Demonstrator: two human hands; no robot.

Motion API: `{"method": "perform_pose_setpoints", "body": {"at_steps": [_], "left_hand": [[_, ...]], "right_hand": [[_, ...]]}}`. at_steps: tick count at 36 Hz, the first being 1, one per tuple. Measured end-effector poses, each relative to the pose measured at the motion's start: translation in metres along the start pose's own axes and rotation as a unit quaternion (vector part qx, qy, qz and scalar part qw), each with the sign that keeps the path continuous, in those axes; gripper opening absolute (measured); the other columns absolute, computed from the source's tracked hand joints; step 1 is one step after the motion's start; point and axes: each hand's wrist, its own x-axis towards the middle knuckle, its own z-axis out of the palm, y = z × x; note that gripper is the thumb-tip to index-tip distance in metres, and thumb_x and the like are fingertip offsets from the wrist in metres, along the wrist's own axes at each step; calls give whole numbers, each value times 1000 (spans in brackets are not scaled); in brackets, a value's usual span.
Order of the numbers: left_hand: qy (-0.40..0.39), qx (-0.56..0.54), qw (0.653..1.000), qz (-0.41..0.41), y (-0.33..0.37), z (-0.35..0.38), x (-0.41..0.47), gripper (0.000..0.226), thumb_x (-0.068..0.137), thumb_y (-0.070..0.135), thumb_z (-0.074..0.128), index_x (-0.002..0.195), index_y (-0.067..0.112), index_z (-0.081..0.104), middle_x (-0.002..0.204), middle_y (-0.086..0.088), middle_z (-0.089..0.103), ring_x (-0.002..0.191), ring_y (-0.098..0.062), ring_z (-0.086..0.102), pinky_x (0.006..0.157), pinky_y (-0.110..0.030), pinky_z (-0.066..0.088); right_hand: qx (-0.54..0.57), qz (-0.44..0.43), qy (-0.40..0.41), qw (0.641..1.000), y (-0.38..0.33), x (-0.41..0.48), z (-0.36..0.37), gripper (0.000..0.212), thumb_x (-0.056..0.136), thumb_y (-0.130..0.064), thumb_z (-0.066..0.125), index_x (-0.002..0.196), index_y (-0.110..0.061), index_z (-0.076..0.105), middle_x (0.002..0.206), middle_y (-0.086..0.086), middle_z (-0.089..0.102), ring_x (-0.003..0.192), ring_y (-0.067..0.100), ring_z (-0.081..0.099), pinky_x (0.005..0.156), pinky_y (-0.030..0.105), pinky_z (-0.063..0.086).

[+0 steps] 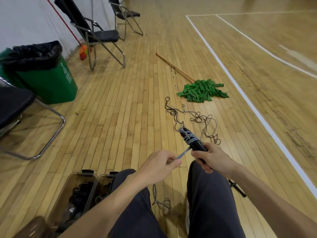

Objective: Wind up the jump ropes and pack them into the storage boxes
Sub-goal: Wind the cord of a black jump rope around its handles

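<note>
My right hand (210, 158) grips the black jump-rope handles (193, 141), which point up and away from me, with several turns of grey rope (188, 137) wound round them. My left hand (160, 164) pinches the grey rope's free stretch, pulled taut to the handles. More of that grey rope hangs between my knees to a loose pile (163, 204) on the floor. A tangle of dark and grey ropes (197, 119) lies on the floor beyond the handles. Two clear storage boxes (78, 176) stand at my left knee, holding coiled dark ropes.
A green mop (202, 91) with a wooden handle lies on the wooden floor ahead. A green bin (44, 78) with a black liner and several folding chairs (96, 34) stand at the left. White court lines run along the right. A black object (237, 188) lies by my right leg.
</note>
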Motion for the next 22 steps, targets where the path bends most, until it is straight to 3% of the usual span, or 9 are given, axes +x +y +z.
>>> {"method": "perform_pose_setpoints", "body": {"at_steps": [3, 7, 13, 16, 19, 22], "left_hand": [[-11, 19, 1000, -15, 2, -2, -1, 21, 101, 40, 54, 99, 25, 68, 62, 13, 49, 53, -3, 44, 53, -21, 32], [-16, 65, 998, -14, 7, -3, -1, 27, 104, 39, 49, 83, 25, 59, 61, 7, 49, 52, -9, 42, 54, -27, 36], [13, 121, 993, 2, 22, -12, 1, 41, 106, 40, 44, 85, 13, 67, 60, 4, 52, 51, -9, 45, 52, -23, 37], [1, -36, 998, -59, 26, -16, 4, 39, 106, 39, 44, 82, 17, 65, 56, 3, 54, 47, -8, 47, 53, -21, 41], [-24, -253, 956, -148, 24, -18, 7, 37, 106, 33, 44, 86, 9, 63, 50, 4, 39, 43, -10, 33, 46, -21, 29], [-55, -267, 947, -168, 24, -18, 5, 35, 106, 33, 45, 87, 8, 63, 50, 7, 36, 42, -8, 30, 46, -20, 26]], "right_hand": [[-27, -2, 31, 999, 6, 6, -2, 13, 98, -10, 61, 101, 0, 53, 66, 11, 48, 46, 17, 37, 43, 28, 31], [-67, 7, 75, 995, 12, 14, -8, 14, 96, -15, 65, 107, -13, 58, 65, 10, 58, 46, 17, 42, 43, 28, 33], [-197, -29, 177, 964, 14, 22, -8, 11, 97, -24, 63, 108, -21, 63, 73, 4, 69, 50, 4, 60, 48, 22, 43], [-290, -76, 233, 925, 11, 22, -5, 11, 100, -28, 60, 106, -19, 59, 74, 4, 66, 61, 18, 62, 51, 28, 41], [-335, -104, 263, 899, 9, 21, -7, 15, 102, -30, 57, 107, -16, 55, 69, 1, 61, 57, 19, 57, 49, 28, 36], [-367, -98, 247, 891, 9, 21, -8, 15, 102, -31, 57, 113, -20, 58, 71, -1, 62, 59, 17, 57, 50, 28, 36]]}}
